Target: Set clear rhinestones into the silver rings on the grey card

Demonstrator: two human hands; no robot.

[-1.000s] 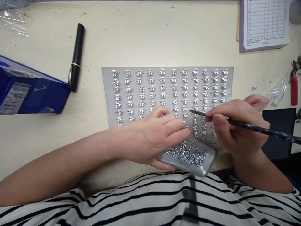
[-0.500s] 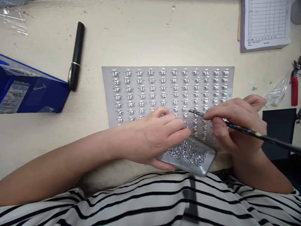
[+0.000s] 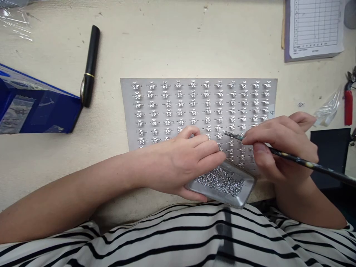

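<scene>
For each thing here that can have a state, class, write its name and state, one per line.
left hand: gripping grey tray
right hand: gripping black stick
black stick: slanted, tip contact unclear
grey tray: holding loose glittering stones
grey card: flat, bearing rows of bear-shaped pieces
black marker: capped, lying down
small plastic bag: crumpled
red-handled pliers: lying down
forms: stacked
</scene>
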